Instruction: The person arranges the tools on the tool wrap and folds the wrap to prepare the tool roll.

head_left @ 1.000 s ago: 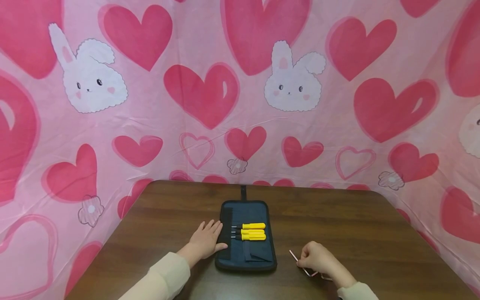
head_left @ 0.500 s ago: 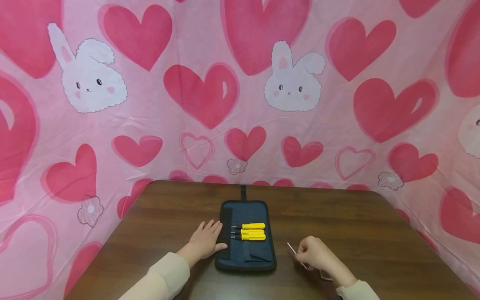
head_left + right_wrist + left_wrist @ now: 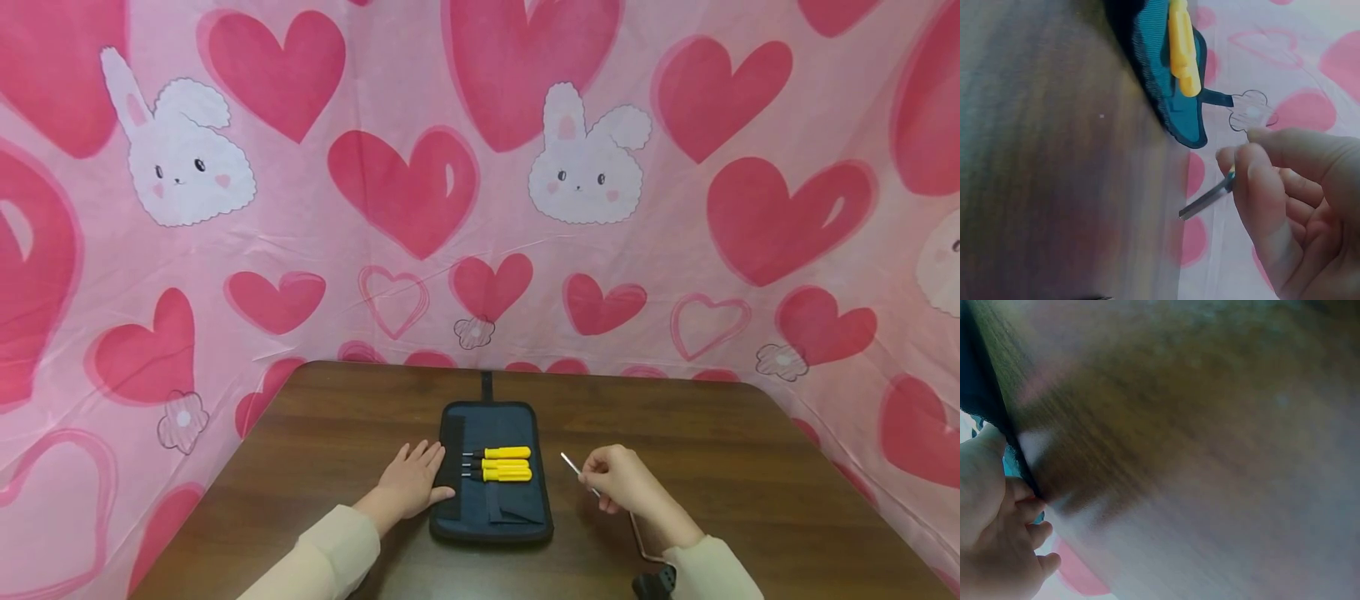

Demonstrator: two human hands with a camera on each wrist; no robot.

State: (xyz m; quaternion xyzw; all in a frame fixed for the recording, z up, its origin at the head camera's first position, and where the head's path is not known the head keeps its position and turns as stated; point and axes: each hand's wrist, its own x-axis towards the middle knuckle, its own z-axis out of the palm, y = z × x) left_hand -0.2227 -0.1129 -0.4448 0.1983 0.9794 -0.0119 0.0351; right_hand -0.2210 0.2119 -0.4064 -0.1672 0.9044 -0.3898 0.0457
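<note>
A dark blue tool pouch lies unfolded on the table, with three yellow-handled screwdrivers tucked into its straps. My left hand rests on the pouch's left edge, fingers extended and thumb on the black strip. In the left wrist view, that hand's fingertips touch the dark edge. To the right of the pouch, above the table, my right hand pinches a thin silvery metal rod between thumb and fingers. The rod's free end points away from the hand; its other end is partly hidden by the fingers.
The brown wooden table reaches back to a pink cloth backdrop with hearts and rabbits. A black strap extends from the pouch's far end. A black device on a bent wire sits at my right wrist.
My right hand has risen and moved slightly forward and left, bringing the metal rod nearer the pouch. My left hand and the pouch have stayed put.
</note>
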